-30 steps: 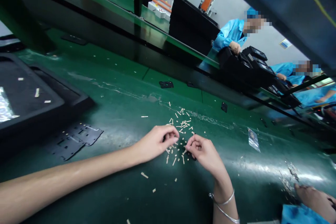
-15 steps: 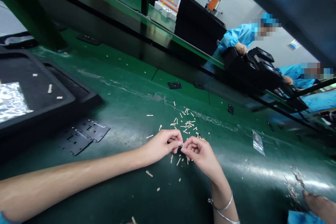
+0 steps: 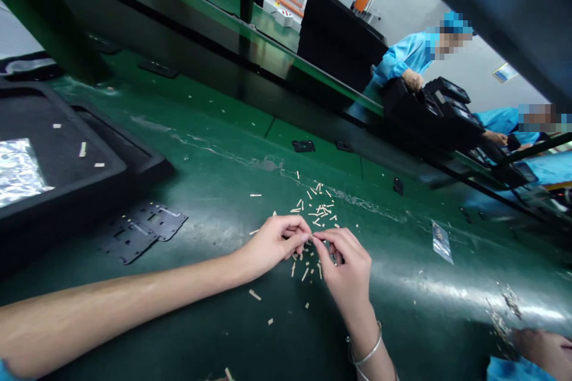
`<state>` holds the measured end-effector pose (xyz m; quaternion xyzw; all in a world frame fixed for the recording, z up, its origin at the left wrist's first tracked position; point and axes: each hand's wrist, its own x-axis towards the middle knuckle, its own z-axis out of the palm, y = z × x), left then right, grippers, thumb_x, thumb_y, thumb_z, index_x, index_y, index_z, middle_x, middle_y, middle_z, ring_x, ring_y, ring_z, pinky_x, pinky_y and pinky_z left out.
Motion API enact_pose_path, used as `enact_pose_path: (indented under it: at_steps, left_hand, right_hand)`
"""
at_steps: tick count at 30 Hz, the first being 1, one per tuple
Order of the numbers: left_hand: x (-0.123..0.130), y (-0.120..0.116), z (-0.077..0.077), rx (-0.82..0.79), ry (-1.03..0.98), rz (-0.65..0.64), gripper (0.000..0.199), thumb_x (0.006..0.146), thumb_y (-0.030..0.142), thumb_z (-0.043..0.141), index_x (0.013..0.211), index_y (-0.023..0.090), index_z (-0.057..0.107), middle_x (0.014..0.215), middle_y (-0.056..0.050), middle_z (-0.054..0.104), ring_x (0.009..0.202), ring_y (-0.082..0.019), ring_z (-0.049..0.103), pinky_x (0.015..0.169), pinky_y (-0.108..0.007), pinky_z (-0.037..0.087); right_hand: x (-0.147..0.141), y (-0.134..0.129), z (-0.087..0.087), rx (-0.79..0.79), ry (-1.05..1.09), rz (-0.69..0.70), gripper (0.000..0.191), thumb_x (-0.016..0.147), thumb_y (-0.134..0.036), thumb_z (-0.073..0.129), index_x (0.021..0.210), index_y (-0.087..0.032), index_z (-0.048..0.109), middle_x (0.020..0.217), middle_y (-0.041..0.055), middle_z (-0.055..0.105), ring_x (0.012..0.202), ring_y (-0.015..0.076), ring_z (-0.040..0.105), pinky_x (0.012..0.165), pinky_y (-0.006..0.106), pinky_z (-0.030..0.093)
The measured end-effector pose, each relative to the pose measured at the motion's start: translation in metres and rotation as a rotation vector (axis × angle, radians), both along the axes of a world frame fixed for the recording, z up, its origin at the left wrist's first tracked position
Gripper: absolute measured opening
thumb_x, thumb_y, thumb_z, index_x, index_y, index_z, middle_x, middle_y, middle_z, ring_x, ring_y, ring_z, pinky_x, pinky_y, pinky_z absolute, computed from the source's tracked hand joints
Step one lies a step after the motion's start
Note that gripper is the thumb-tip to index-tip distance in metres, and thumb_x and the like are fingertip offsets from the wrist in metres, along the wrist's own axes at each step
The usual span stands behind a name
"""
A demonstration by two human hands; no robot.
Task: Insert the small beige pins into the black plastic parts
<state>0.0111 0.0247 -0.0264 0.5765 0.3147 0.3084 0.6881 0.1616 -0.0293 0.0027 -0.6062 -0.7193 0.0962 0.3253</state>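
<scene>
My left hand and my right hand meet fingertip to fingertip over the green table. Both are closed in a pinch, and what sits between the fingertips is too small to make out. Small pale strips lie scattered just beyond my hands, with more short pieces below the fingertips. A silver bracelet circles my right wrist.
At the left are black trays with a silvery bag, and thin dark plates. A small clear bag lies right. Another person's hand is by metallic bits. Workers in blue stand behind a rail.
My right hand has turned, its fingers now straighter and its wrist shifted left. My left hand has barely moved. The other person's hand at the lower right has shifted slightly.
</scene>
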Motion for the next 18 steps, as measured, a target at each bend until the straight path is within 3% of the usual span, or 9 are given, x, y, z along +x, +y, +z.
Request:
enact_pose_path:
  at_steps: [13,18]
  left_hand:
    - [-0.0032,0.0004,-0.0068,0.267,0.056,0.018,0.016,0.082,0.015,0.046,0.074,0.014,0.060,0.062,0.003,0.052,0.059,-0.009,0.046,0.057,-0.019,0.037]
    - [-0.0028,0.0015,-0.0045,0.203,0.052,0.009,0.015,0.082,0.018,0.047,0.073,0.013,0.059,0.060,0.003,0.051,0.056,-0.008,0.045,0.053,-0.018,0.035]
  right_hand:
    - [-0.0061,-0.0015,-0.0048,0.161,-0.115,0.071,0.011,0.079,-0.009,0.053,0.078,-0.016,0.061,0.071,0.0042,0.062,0.065,0.0149,0.053,0.063,0.028,0.042]
    - [-0.0021,0.0008,-0.0072,0.064,-0.047,-0.049,0.010,0.079,-0.016,0.054,0.072,-0.018,0.060,0.060,-0.0003,0.054,0.053,0.0119,0.046,0.052,0.025,0.038]
